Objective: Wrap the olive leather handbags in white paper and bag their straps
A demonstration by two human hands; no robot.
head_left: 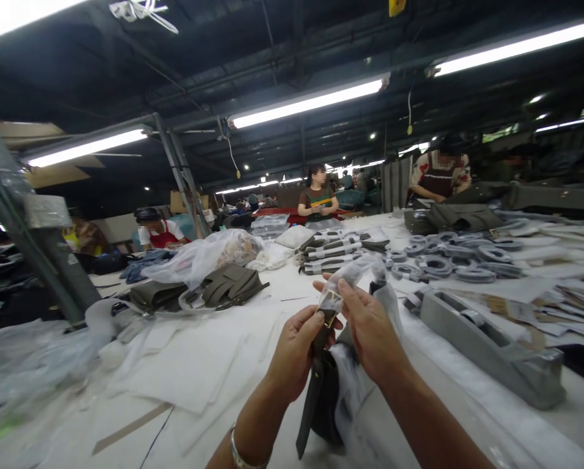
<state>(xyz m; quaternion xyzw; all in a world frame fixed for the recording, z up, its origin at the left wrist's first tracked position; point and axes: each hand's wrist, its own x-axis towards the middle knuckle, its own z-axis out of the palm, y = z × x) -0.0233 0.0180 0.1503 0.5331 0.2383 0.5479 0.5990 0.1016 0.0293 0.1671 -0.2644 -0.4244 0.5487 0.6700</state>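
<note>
My left hand (296, 348) is closed on a dark olive strap (317, 384), its thumb pressing beside a gold-coloured buckle (329, 306). Opposite it, my right hand (372, 329) pinches clear plastic wrap (362, 267) at the top of the buckle. The strap's free end hangs down between my forearms. More of the translucent wrap (350, 391) drapes below the right hand, partly around a dark piece. Some fingertips are hidden behind the strap and wrap.
A grey tape dispenser (487, 352) stands at the right. Beyond my hands lie wrapped strap bundles (331, 251) and coiled straps (438, 257). Olive bag pieces (233, 284) and white sheets (184, 358) lie at the left. Co-workers, one in an apron (321, 198), are across the table.
</note>
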